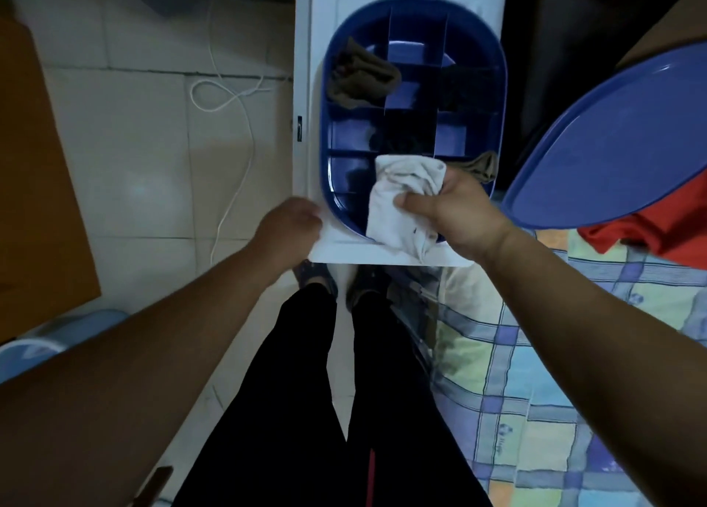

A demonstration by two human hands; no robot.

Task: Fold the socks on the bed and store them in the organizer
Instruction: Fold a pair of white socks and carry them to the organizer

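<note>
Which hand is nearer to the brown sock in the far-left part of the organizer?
Left. The left hand rests on the white surface just below the brown sock; the right hand, holding the white sock, is farther right.

Four socks point(405, 196), one organizer point(497, 97), one lid point(612, 143)

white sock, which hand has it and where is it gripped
The right hand grips the white sock around its bunched middle, over the organizer. The left hand holds nothing.
</note>
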